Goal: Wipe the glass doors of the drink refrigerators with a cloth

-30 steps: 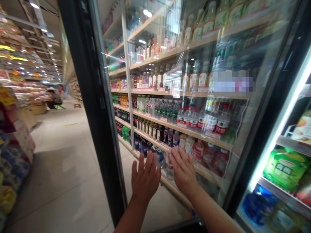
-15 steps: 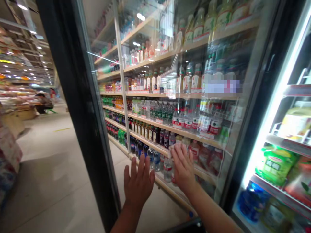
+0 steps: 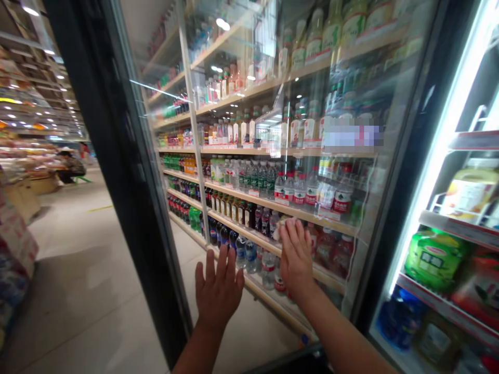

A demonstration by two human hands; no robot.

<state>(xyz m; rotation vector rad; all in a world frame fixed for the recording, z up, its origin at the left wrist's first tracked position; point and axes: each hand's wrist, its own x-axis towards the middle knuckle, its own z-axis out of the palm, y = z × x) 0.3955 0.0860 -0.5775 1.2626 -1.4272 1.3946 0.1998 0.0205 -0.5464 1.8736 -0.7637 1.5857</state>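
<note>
In the head view, my left hand (image 3: 219, 288) lies flat, palm forward, against the lower part of a glass cooler door with a black frame (image 3: 113, 171). Its fingers point up and are slightly apart. To the right and a little higher, my right hand (image 3: 297, 254) presses on the same pane with its fingers close together. A pale, crumpled cloth (image 3: 279, 228) sticks out past its fingertips on the left; the palm hides the rest of it. Through the pane, shelves of bottled drinks (image 3: 265, 176) are visible.
At the right is a lit cooler interior with a green jug-like pack (image 3: 434, 257) and a blue container (image 3: 401, 314) on its shelves. Left of the door, a tiled floor (image 3: 86, 249) runs past display stands (image 3: 19, 208). A seated person (image 3: 70, 165) is farther back.
My right hand and the cloth have shifted slightly right and up across the glass. My left hand stays flat on the pane. The view has turned slightly.
</note>
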